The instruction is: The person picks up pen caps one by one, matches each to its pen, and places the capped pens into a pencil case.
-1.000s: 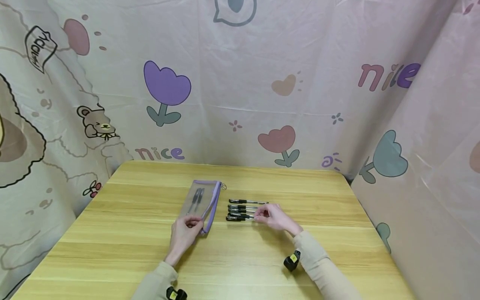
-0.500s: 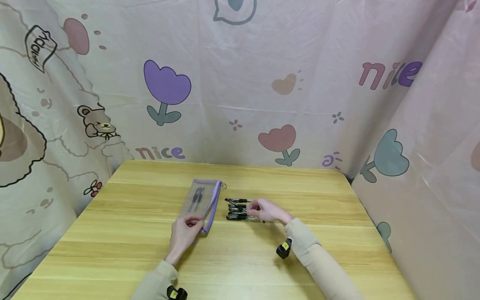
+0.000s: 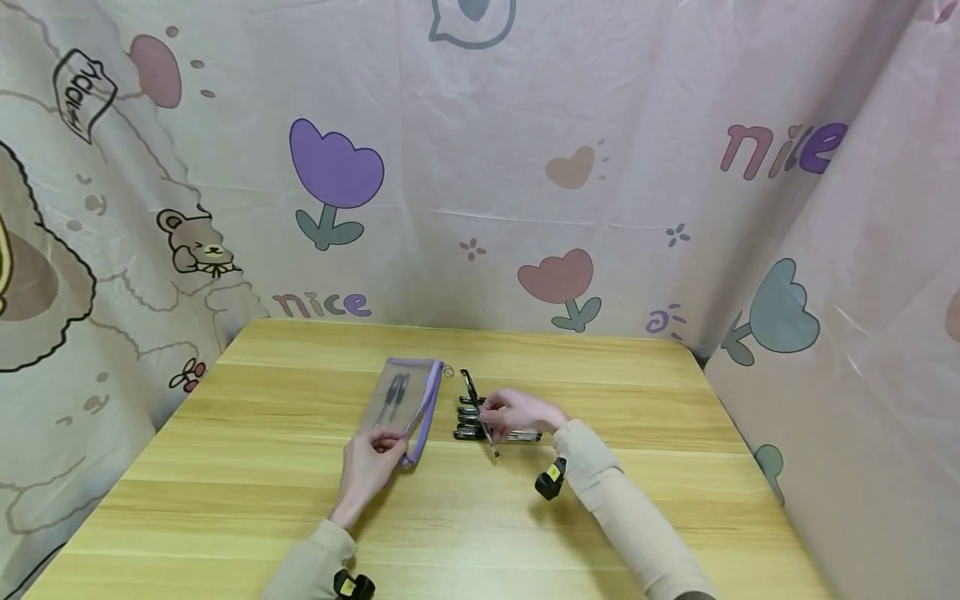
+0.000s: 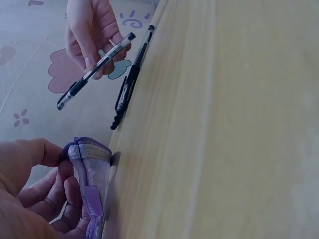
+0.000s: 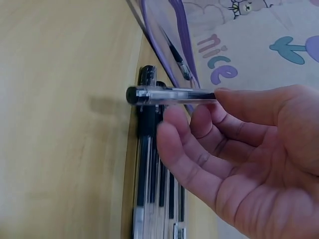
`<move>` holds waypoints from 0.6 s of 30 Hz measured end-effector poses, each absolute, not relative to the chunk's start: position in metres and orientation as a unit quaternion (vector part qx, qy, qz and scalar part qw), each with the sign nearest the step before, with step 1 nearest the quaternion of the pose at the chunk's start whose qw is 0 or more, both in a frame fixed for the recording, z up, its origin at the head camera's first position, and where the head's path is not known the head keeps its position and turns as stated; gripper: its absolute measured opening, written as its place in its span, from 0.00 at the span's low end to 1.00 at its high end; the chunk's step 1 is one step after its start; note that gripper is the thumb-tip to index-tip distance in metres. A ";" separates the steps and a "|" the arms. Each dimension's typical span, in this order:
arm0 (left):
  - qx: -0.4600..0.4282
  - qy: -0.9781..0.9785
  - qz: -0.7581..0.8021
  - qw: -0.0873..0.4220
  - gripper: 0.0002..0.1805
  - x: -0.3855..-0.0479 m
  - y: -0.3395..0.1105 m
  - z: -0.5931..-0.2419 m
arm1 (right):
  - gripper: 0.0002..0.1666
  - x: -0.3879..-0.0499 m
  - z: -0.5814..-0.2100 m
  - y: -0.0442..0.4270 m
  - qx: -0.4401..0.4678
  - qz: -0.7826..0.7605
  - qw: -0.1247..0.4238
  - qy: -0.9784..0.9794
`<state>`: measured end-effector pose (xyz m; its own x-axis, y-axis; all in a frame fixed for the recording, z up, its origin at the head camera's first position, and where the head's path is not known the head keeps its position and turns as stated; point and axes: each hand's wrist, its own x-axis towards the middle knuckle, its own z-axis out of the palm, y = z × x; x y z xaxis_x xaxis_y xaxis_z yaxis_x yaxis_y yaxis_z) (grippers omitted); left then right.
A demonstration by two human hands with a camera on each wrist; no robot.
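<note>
A see-through pencil case (image 3: 382, 392) with purple trim lies on the table, two dark pens (image 3: 393, 390) visible inside. My left hand (image 3: 369, 465) pinches its near corner by the zipper; the left wrist view shows thumb and finger on the purple edge (image 4: 92, 199). Over the row of loose pens, my right hand (image 3: 521, 411) holds one black-capped gel pen (image 3: 470, 387) between thumb and fingertips. That pen is tilted and raised off the table, its clear barrel (image 5: 169, 95) crossing above the others in the right wrist view. Several clear-barrelled pens (image 3: 468, 432) lie side by side beneath, partly hidden by the hand.
The wooden table (image 3: 300, 400) carries the case and pens near its middle. Behind and at both sides hangs a patterned curtain (image 3: 450, 167). A small metal ring (image 3: 448, 371) sits at the case's far corner. Each sleeve has a black wrist camera (image 3: 551, 479).
My right hand has picked one pen from the row, moved left and turned it from lying crosswise to pointing away. The left hand and the pencil case have stayed in place.
</note>
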<state>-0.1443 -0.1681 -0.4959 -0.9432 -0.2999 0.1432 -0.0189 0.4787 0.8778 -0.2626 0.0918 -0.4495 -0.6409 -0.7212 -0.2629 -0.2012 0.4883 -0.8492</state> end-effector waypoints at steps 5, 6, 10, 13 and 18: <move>0.093 -0.848 -0.503 0.140 0.06 -0.144 -0.168 -0.496 | 0.15 -0.266 -0.451 0.084 -0.246 -0.455 0.358 0.777; 0.093 -0.847 -0.504 0.140 0.06 -0.144 -0.168 -0.496 | 0.15 -0.266 -0.452 0.083 -0.236 -0.464 0.366 0.771; 0.094 -0.845 -0.506 0.143 0.06 -0.144 -0.168 -0.496 | 0.15 -0.268 -0.454 0.078 -0.206 -0.498 0.395 0.744; 0.094 -0.846 -0.505 0.147 0.05 -0.144 -0.167 -0.496 | 0.15 -0.268 -0.456 0.073 -0.190 -0.513 0.403 0.734; 0.094 -0.848 -0.498 0.153 0.05 -0.144 -0.167 -0.495 | 0.16 -0.266 -0.460 0.064 -0.164 -0.538 0.408 0.720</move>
<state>-0.1440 -0.1671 -0.4947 -0.9356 -0.3115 0.1665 -0.0064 0.4863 0.8738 -0.2661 0.0636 -0.4602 -0.6134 -0.6747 -0.4106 0.2025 0.3682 -0.9074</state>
